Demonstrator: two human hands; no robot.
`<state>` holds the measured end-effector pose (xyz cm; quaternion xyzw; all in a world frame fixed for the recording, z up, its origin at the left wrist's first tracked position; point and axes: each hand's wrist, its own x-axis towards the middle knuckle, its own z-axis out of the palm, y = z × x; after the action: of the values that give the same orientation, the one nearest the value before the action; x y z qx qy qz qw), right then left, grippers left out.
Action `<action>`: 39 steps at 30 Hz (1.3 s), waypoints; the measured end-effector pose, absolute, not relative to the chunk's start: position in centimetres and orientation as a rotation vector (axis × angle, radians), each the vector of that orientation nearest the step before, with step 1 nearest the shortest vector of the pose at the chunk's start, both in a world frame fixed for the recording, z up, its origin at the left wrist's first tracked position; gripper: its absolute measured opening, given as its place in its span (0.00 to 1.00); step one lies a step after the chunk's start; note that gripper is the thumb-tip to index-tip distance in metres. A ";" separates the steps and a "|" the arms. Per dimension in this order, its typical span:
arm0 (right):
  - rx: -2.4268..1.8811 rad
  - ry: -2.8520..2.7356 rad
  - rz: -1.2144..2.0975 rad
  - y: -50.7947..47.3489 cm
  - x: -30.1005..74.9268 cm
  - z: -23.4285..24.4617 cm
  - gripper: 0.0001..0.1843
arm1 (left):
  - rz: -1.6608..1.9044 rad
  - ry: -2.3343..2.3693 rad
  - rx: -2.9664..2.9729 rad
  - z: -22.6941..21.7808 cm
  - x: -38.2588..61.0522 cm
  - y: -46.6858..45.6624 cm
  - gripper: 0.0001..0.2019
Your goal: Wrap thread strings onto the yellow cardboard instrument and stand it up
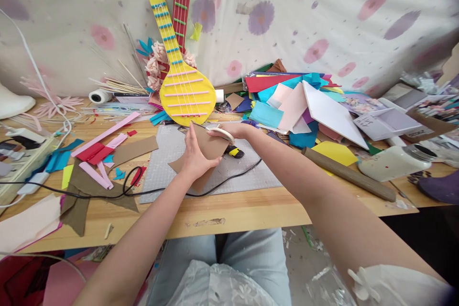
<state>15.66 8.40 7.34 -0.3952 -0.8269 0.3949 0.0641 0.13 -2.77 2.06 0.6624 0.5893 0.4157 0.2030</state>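
Over the grey cutting mat [258, 177], a piece of brown cardboard [211, 147] is held up by my left hand [195, 155], its fingers along the left side and its thumb pointing right across the lower part. My right hand [234, 130] is closed on a pair of scissors with white handles [223, 136]. Their blades point left at the cardboard's upper edge, close to my left fingertips. Just right of the cardboard, a black and yellow utility knife [235, 152] lies on the mat. Behind my hands leans a yellow pipa-shaped craft [188, 91] with pink and blue strips.
A black cable [229, 190] crosses the mat. Brown scraps [77, 191] and pink strips [107, 134] lie to the left. At the right are piled coloured sheets [267, 114], a brown roll [349, 174] and a white bottle [390, 162].
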 end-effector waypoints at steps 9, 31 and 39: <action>-1.222 -2.406 1.462 8.6 14.2 7.4 0.27 | 1.139 1.660 1.906 2.1 -0.1 -2.8 0.65; -1.556 -2.797 0.073 4.5 14.1 5.9 0.34 | 1.100 1.810 2.255 4.0 -8.1 1.1 0.32; -1.280 -2.937 -0.171 3.0 14.3 5.7 0.29 | 0.405 1.535 2.458 6.0 -5.8 2.4 0.12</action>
<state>14.33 2.98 5.69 -0.3987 -0.9149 -0.0532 -0.0333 -5.80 2.43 5.97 0.8352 0.5215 0.1378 0.1076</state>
